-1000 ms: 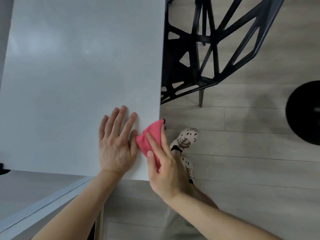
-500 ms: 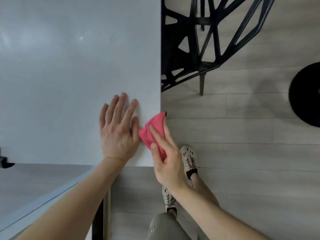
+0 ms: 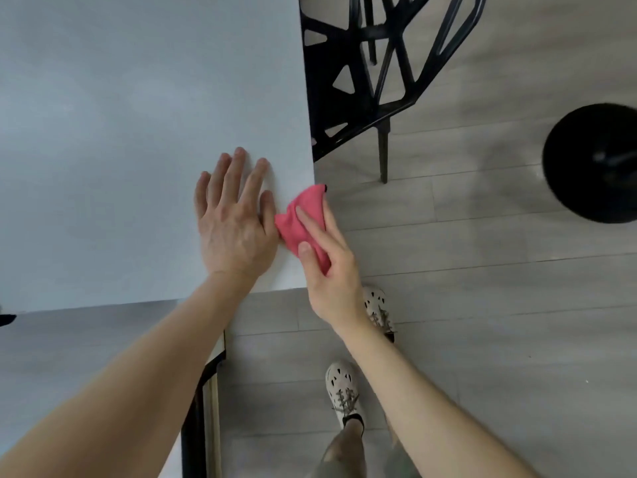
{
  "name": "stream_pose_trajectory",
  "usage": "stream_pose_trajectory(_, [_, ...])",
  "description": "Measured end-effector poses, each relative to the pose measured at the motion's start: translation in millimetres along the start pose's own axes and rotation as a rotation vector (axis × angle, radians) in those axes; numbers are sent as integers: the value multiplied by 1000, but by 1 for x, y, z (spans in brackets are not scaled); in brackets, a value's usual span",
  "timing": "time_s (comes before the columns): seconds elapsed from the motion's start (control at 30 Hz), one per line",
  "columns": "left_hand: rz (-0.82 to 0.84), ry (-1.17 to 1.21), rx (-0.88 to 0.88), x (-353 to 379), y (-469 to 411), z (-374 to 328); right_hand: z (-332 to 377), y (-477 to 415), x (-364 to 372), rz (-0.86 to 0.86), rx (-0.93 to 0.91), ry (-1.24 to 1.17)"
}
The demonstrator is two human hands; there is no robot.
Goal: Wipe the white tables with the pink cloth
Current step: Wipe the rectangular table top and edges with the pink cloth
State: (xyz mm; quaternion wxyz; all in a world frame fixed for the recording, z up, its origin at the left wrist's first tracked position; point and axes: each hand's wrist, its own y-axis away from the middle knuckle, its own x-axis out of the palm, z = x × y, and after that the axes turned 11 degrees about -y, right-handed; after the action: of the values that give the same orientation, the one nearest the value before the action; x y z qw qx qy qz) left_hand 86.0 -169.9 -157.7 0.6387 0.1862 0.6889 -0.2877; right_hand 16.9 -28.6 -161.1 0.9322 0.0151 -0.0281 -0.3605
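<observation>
A white table [image 3: 120, 115] fills the upper left of the head view. My left hand [image 3: 234, 222] rests flat on it near the right edge, fingers straight and spread. A pink cloth [image 3: 303, 222] is bunched over that right edge, just beside my left thumb. My right hand [image 3: 331, 267] grips the cloth from the floor side, thumb and forefinger pressed on top of it.
A black geometric chair [image 3: 365, 74] stands tucked at the table's right side, further along the edge. A black round base [image 3: 593, 163] sits on the grey wood floor at the right. A second white table [image 3: 69, 357] lies at the lower left. My shoes [image 3: 341, 391] are below.
My hands and the cloth have kept the same place on the table edge. My feet have stepped back along the floor, and the view has shifted slightly.
</observation>
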Motion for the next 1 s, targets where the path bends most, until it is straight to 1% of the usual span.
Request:
stream_pose_trajectory(0.07, [-7, -4, 6, 1, 0, 1, -1, 36, -7, 17, 19, -1])
stream_pose_trajectory(0.13, [8, -5, 4, 0, 0, 1, -1, 11, -9, 29, 36, -4])
stream_pose_trajectory(0.23, [11, -9, 9, 0, 0, 1, -6, -89, -1, 92, 7, 22])
stream_pose_trajectory(0.33, [0, -17, 11, 1, 1, 1, -1, -193, 7, 34, 4, 53])
stream_pose_trajectory(0.4, [-14, -22, 11, 2, 0, 2, 3, -217, 14, 22, 2, 45])
stream_pose_trajectory(0.5, [-29, -24, 11, 5, 1, 5, 7, -187, 15, -2, -4, 46])
stream_pose_trajectory(0.6, [-22, -15, 14, 5, 1, 4, 1, -103, 7, -24, -25, 31])
stream_pose_trajectory(0.7, [-8, -9, 14, 6, 0, 5, 5, 4, -9, 27, 50, 57])
stream_pose_trajectory(0.77, [9, -23, 19, 8, 0, 7, 11, 45, -32, 112, 138, 118])
stream_pose_trajectory(0.87, [36, -22, 21, 7, 0, 9, 15, 47, -83, 351, 226, 218])
stream_pose_trajectory(0.9, [37, -23, 18, 6, 0, 8, 17, 39, -97, 380, 220, 283])
stream_pose_trajectory(0.97, [40, -19, 16, 6, -1, 7, 29, 19, -117, 314, 198, 399])
stream_pose_trajectory(1.0, [45, -13, 14, 6, -1, 6, 38, 8, -121, 269, 197, 417])
